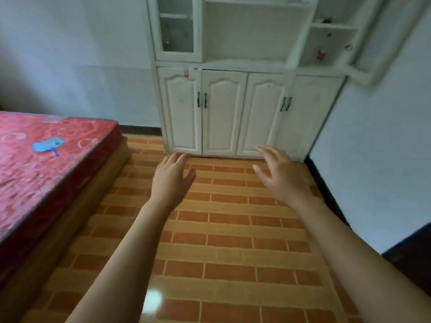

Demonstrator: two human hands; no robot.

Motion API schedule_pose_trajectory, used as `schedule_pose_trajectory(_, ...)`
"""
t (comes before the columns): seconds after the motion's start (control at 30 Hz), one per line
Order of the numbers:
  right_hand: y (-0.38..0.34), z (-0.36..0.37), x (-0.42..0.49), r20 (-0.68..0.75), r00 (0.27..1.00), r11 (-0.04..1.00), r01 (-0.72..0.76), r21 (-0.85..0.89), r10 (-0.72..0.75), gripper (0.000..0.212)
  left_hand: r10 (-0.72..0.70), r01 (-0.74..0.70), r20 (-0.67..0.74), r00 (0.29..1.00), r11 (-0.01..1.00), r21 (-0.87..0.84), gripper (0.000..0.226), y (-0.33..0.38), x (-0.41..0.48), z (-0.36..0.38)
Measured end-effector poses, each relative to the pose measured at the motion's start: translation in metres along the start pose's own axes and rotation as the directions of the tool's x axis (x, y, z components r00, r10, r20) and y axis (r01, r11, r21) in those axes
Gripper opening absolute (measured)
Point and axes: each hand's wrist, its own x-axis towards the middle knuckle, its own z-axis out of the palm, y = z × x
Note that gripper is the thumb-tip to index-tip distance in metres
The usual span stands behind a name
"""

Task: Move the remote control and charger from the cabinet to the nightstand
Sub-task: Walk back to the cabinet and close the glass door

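Observation:
A white cabinet (233, 66) stands against the far wall, with four closed lower doors and open shelves above. Small blurred items (323, 53) sit on its right-hand shelves; I cannot tell a remote control or a charger among them. My left hand (172, 176) and my right hand (279, 176) are stretched out in front of me over the tiled floor, palms down, fingers apart, holding nothing. Both hands are well short of the cabinet. No nightstand is in view.
A bed with a red patterned mattress (46, 164) fills the left side, with a blue flat object (47, 145) lying on it. Orange brick-pattern floor tiles (228, 241) run from me to the cabinet. A pale wall (373, 159) closes in the right side.

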Motion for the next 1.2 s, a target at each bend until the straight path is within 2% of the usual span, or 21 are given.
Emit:
schedule_pose_trajectory(0.2,0.058,-0.046,-0.032,-0.073,0.986,0.987,-0.155,-0.034,0.152,0.047,0.185,-0.173,0.066,0.981,0.973,-0.152,0.039,0.075,0.033,0.039)
schedule_pose_trajectory(0.43,0.111,-0.076,-0.036,-0.172,0.948,0.962,-0.274,-0.017,0.267,0.047,0.303,-0.284,0.098,0.948,0.943,-0.174,0.039,0.126,0.074,0.074)
schedule_pose_trajectory(0.67,0.155,-0.072,-0.003,-0.194,0.932,0.951,-0.307,0.026,0.306,0.046,0.306,-0.287,0.138,0.942,0.948,-0.14,0.039,0.132,0.119,0.11)
schedule_pose_trajectory(0.93,0.211,-0.054,0.032,-0.15,0.918,0.926,-0.346,0.149,0.367,0.044,0.281,-0.259,0.15,0.948,0.954,-0.15,0.037,0.148,0.16,0.158)
schedule_pose_trajectory(1.2,0.262,-0.025,0.09,-0.106,0.915,0.915,-0.369,0.162,0.388,0.044,0.254,-0.217,0.187,0.949,0.956,-0.196,0.036,0.15,0.219,0.218)
